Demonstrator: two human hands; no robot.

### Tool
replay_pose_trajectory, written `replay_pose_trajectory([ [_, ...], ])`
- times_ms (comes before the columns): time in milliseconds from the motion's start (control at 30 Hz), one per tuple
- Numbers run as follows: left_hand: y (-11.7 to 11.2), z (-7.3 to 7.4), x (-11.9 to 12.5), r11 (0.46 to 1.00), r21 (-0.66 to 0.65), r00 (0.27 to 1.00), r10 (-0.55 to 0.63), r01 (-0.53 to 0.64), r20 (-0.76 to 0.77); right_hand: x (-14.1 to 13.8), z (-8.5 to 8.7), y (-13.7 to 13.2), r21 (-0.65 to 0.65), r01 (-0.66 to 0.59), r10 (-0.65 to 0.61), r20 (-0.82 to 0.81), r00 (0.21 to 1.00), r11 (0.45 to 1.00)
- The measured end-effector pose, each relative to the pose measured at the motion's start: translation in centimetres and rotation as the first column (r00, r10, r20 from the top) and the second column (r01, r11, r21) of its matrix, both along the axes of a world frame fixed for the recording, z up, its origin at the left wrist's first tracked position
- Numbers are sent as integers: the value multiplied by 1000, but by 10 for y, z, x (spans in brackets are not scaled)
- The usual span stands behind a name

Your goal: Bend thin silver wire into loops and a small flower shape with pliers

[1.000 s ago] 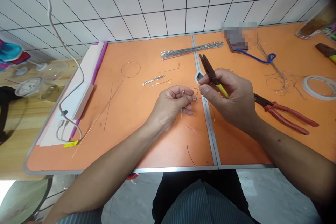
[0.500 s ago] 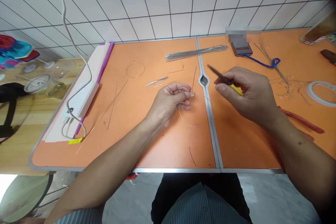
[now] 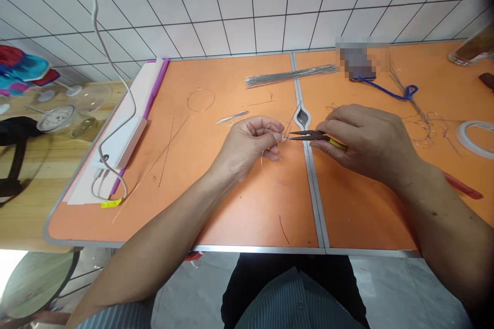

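Over the table seam [image 3: 313,190], the left hand [image 3: 245,146] pinches wire [image 3: 262,167], its end hidden; the right hand [image 3: 366,139] grips needle-nose pliers [image 3: 309,136].

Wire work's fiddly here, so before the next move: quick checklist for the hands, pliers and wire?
1. Left hand pinching the thin wire: ok.
2. Needle-nose pliers gripped in the right hand, tips toward the wire: ok.
3. Pliers tips actually on the wire: cannot tell, too fine to see beside the left fingertips.
4. Pliers jaw gap: cannot tell at this size.
5. Red-handled pliers away from the hands: ok.
6. Short dark wire piece apart from the work: ok.
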State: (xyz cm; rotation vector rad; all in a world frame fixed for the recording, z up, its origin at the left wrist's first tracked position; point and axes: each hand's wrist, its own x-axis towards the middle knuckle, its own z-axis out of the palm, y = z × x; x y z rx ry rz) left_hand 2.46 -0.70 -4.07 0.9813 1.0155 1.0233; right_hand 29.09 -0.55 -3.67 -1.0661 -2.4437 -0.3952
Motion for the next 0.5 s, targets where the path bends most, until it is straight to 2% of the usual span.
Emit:
replay_pose_trajectory([
  [67, 0, 0, -1, 1000, 15, 1000, -3, 3, -11, -1, 0, 1, 22, -16, 16, 1, 1000, 1000],
  [267, 3, 0, -8, 995, -58, 993, -70, 76, 98, -1, -4, 6, 5, -19, 20, -172, 985, 1000],
  [500, 6, -2, -11, 992, -7, 975, -125, 129, 184, -6, -8, 5, -51, -46, 38, -159, 986, 998],
])
